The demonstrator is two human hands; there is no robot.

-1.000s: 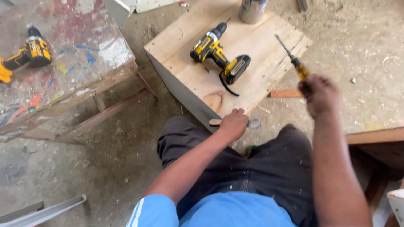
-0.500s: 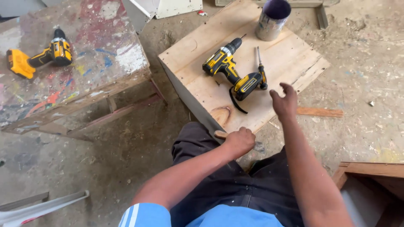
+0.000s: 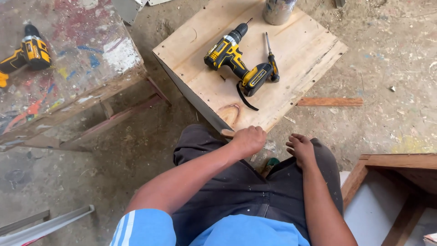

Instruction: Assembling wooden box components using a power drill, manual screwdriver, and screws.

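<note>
Plywood box (image 3: 291, 68) ahead, carrying yellow drill (image 3: 234, 57), screwdriver (image 3: 271, 59), metal can (image 3: 277, 10). Left hand (image 3: 248, 140) clenched at its near corner; right hand (image 3: 300, 149) loose, empty, on knee. Second drill (image 3: 27, 52) on paint-stained bench (image 3: 68, 68), left.

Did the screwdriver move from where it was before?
Yes. The screwdriver left the right hand and now lies on the wooden box, beside the yellow drill.

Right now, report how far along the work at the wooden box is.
Done: the screwdriver lies on the wooden box beside the yellow drill, both out of hand. In hand: the left hand grips a small wooden piece at the box's near corner; the right hand rests open on the knee. Left: both tools lie untouched.
</note>
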